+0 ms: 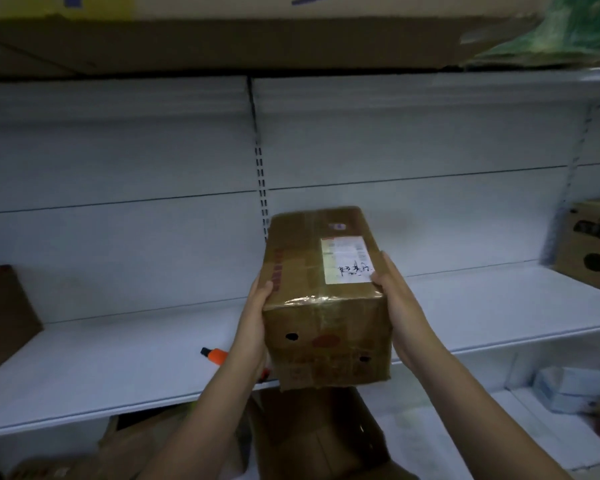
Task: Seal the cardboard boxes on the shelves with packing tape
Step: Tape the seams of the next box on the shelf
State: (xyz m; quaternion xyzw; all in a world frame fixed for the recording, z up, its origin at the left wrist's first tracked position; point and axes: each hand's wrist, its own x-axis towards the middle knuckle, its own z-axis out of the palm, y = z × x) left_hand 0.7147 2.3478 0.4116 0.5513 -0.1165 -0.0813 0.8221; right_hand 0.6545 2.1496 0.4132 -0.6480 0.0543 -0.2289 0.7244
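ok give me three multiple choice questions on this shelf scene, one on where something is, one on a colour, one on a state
1. Where is the white label?
A. on the top face of the held cardboard box
B. on the shelf
C. on the back wall

2. What colour is the tool lying on the shelf, left of the box?
A. blue
B. orange and black
C. green

3. How is the box held?
A. by one hand
B. not held, it rests on the floor
C. between the left hand and right hand

Answers: 1 A, the label sits on the top face by the right thumb; 2 B, orange body with a black tip; 3 C, a hand grips each side.
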